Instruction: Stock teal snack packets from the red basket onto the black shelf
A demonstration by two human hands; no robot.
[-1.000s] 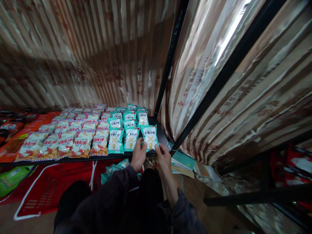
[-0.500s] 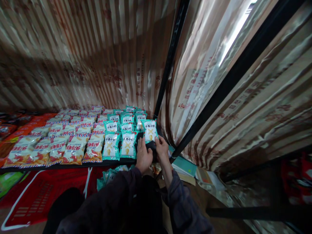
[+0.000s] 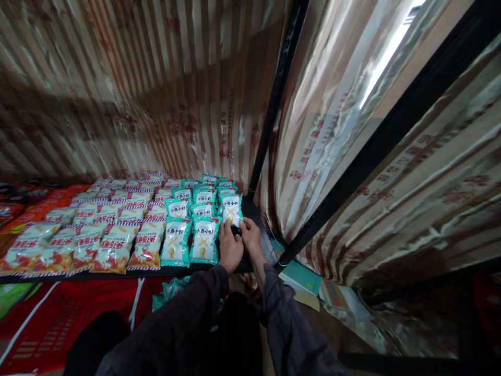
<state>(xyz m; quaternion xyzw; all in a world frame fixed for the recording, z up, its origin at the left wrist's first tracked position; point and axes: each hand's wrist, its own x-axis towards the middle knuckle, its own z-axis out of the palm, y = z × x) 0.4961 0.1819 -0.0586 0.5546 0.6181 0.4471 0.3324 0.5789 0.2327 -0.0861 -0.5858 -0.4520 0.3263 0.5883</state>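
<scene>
A teal-and-white snack bag (image 3: 231,208) lies at the right end of the teal bags, against the bag behind it. My right hand (image 3: 251,236) pinches its lower right corner with curled fingers. Beside it, my left hand (image 3: 230,247) has its fingers stretched out, the tips touching the bag's lower left edge. Just left of that hand stands a front-row teal snack bag (image 3: 204,241), with another teal bag (image 3: 176,243) next to it. The bag's bottom edge is partly hidden by my fingers.
Rows of white-and-red snack bags (image 3: 113,245) fill the black shelf further left, then orange packets (image 3: 47,206). Below is a red basket (image 3: 74,308) beside more teal bags (image 3: 169,290). Black posts (image 3: 270,115) and striped sheeting (image 3: 156,104) close off the back and right.
The snack bag has moved left and slightly down, onto the shelf's right-hand column. Both hands moved with it, and my left fingertips now touch its edge. The view has shifted slightly.
</scene>
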